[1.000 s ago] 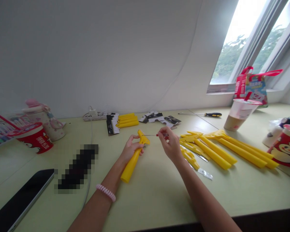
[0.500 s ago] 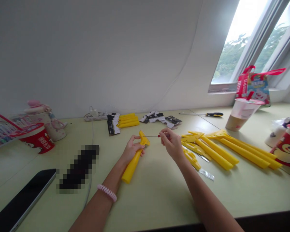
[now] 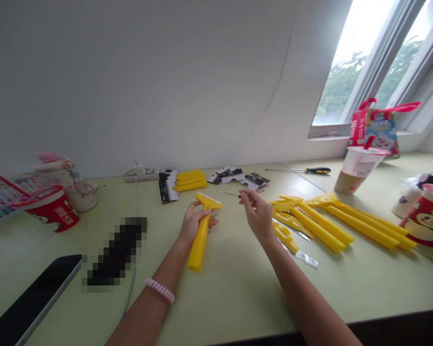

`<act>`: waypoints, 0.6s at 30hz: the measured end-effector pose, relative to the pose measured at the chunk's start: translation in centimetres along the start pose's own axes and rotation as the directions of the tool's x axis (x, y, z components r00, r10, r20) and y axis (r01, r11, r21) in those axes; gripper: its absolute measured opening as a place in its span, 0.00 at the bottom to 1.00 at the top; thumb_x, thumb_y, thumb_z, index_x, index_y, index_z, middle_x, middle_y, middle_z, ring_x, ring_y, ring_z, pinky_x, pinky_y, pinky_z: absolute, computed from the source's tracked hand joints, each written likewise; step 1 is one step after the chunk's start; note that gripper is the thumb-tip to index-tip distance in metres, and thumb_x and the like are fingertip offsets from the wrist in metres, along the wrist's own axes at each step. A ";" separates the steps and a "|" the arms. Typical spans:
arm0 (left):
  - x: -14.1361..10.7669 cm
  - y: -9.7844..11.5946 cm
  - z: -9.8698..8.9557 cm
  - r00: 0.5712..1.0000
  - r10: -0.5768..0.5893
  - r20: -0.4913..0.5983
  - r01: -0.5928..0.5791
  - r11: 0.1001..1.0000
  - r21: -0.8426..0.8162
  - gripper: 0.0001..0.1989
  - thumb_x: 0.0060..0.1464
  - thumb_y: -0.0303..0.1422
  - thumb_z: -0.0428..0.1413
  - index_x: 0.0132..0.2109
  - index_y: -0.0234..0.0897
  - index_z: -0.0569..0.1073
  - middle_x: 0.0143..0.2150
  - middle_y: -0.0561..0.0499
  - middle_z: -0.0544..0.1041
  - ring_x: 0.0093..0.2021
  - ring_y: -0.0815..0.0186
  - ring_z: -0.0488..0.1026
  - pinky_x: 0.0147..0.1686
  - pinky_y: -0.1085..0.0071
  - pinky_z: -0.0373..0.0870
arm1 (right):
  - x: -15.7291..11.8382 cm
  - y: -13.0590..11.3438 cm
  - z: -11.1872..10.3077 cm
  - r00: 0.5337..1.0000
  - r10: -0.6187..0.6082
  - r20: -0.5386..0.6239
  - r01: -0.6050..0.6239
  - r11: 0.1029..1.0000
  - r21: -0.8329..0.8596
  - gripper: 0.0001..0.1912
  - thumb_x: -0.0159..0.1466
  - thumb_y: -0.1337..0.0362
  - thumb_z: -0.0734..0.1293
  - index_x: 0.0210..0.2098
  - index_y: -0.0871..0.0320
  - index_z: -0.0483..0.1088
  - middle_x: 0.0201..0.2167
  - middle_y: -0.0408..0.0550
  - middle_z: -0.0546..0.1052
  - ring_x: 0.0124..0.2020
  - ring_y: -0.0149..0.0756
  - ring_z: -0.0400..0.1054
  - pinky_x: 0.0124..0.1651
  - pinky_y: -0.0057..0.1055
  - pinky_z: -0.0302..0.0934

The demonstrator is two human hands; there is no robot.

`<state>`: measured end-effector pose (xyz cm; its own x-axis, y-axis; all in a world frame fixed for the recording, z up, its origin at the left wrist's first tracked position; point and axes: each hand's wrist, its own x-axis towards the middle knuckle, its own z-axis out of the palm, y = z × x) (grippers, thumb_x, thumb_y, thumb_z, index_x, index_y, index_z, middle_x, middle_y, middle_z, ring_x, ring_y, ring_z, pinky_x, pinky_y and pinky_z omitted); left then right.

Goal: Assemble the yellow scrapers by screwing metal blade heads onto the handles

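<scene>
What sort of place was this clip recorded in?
Likely a home attic workroom: a slanted window, a long pale desk with a power strip, and a milk-tea cup beside yellow plastic scrapers.

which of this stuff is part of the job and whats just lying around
Part of the job: yellow plastic scraper in the left hand, thin metal pin in the right hand, other yellow scrapers, black printed cards

Lying around: screwdriver, drink cup, power strip, tablet

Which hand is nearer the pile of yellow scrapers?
Right: the right hand sits just left of the yellow scraper pile; the left hand is farther left, holding a separate yellow scraper.
</scene>
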<state>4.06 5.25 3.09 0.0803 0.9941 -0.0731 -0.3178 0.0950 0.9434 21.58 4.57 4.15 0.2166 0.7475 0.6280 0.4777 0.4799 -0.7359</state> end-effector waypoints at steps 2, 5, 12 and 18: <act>0.2 0.3 -0.2 0.997 -0.012 -0.077 0.004 0.994 -0.106 0.19 0.41 0.22 0.53 0.42 0.35 0.59 0.29 0.45 0.76 0.22 0.63 0.74 0.25 0.68 0.72 | 0.0 0.6 0.0 1.000 -0.026 0.001 0.026 0.990 -0.139 0.14 0.61 0.59 0.57 0.39 0.57 0.70 0.31 0.48 0.75 0.31 0.33 0.68 0.32 0.27 0.60; 0.6 0.8 -0.8 0.990 -0.012 -0.139 -0.027 0.962 -0.271 0.17 0.43 0.21 0.51 0.42 0.33 0.60 0.32 0.43 0.76 0.30 0.60 0.76 0.28 0.68 0.73 | -0.4 1.8 0.5 0.992 0.047 0.118 0.009 0.901 -0.433 0.15 0.61 0.62 0.57 0.40 0.55 0.72 0.34 0.49 0.75 0.35 0.37 0.67 0.35 0.29 0.58; 0.3 2.0 -1.6 0.982 -0.091 -0.167 -0.004 0.869 -0.495 0.19 0.46 0.23 0.49 0.49 0.27 0.63 0.40 0.36 0.75 0.34 0.61 0.76 0.29 0.73 0.74 | -1.7 2.9 2.4 0.948 0.215 0.234 0.063 0.597 -0.800 0.14 0.59 0.68 0.56 0.36 0.59 0.73 0.38 0.57 0.71 0.44 0.45 0.61 0.44 0.39 0.51; 0.9 1.7 -1.9 0.981 -0.095 -0.171 0.009 0.896 -0.444 0.16 0.48 0.22 0.47 0.47 0.29 0.62 0.33 0.40 0.76 0.28 0.64 0.75 0.26 0.74 0.73 | 2.3 5.6 2.9 0.953 0.301 -0.026 -0.241 0.704 -0.668 0.21 0.56 0.60 0.60 0.49 0.51 0.67 0.54 0.57 0.59 0.57 0.56 0.46 0.51 0.51 0.46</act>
<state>1.84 6.35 4.01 -0.0528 0.9748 -0.2169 -0.7037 0.1178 0.7007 22.31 10.32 0.80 0.3724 0.8452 0.3833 0.8527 -0.1487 -0.5007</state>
